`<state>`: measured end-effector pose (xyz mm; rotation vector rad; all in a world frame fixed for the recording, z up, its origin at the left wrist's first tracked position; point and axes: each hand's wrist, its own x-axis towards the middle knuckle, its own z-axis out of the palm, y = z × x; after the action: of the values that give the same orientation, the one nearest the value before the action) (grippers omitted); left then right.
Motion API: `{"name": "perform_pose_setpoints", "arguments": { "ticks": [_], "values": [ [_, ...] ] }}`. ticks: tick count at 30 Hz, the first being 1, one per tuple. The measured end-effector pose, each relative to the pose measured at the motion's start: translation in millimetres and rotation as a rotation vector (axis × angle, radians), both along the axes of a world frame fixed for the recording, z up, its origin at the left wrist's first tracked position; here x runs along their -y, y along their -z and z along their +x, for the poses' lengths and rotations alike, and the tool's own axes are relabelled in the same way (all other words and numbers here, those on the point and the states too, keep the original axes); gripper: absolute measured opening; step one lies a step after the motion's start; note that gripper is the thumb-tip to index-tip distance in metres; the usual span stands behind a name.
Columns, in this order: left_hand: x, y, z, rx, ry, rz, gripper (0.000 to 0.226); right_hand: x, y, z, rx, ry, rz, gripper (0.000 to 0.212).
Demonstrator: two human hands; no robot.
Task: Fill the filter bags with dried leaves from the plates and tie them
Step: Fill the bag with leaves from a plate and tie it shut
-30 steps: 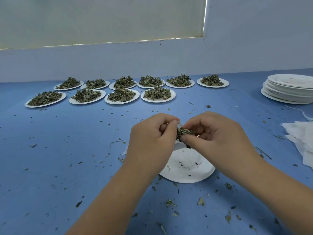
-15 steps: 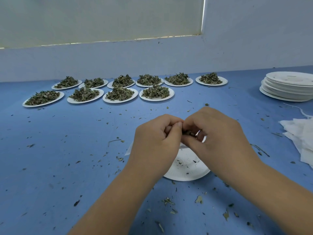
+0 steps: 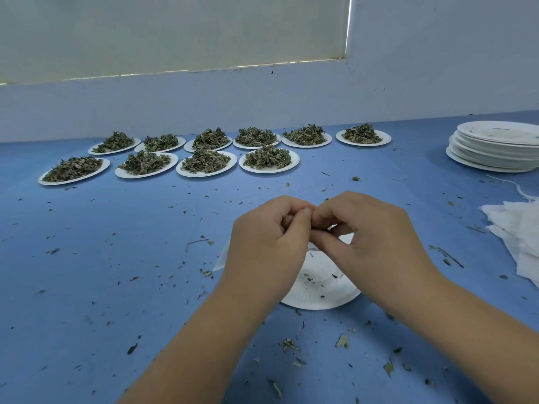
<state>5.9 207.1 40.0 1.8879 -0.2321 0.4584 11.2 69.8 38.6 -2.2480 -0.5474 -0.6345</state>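
Note:
My left hand and my right hand meet fingertip to fingertip above a nearly bare white paper plate. Both have curled fingers pinching a small white filter bag stuffed with dried leaves; only a sliver of it shows between the thumbs. A corner of white filter cloth peeks out left of my left wrist. Several plates heaped with dried leaves stand in two rows at the back of the blue table.
A stack of used white plates sits at the far right. A pile of white filter bags with a loose string lies by the right edge. Leaf crumbs are scattered over the blue tabletop.
My hands have closed tighter together and risen slightly. The leaf bundle seen between the fingers a second ago is now almost fully hidden.

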Motion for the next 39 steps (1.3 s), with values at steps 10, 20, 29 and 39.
{"name": "perform_pose_setpoints", "arguments": {
  "ticks": [10,20,29,39],
  "values": [
    [0.3,-0.2,1.0,-0.009,-0.007,-0.066,0.019,1.4,-0.6,0.7,0.113,-0.018,-0.027,0.015],
    [-10.5,-5.8,5.1,-0.041,-0.065,-0.213,0.019,16.2,-12.9,2.9,-0.09,-0.056,0.316,0.016],
    [-12.1,-5.0,6.8,-0.049,-0.078,-0.259,0.019,9.3,-6.6,3.1,-0.224,-0.053,0.261,0.01],
    [-1.2,-2.2,-0.7,0.026,-0.026,-0.107,0.018,4.7,-5.1,1.1,-0.066,-0.054,0.18,0.022]
  ]
}}
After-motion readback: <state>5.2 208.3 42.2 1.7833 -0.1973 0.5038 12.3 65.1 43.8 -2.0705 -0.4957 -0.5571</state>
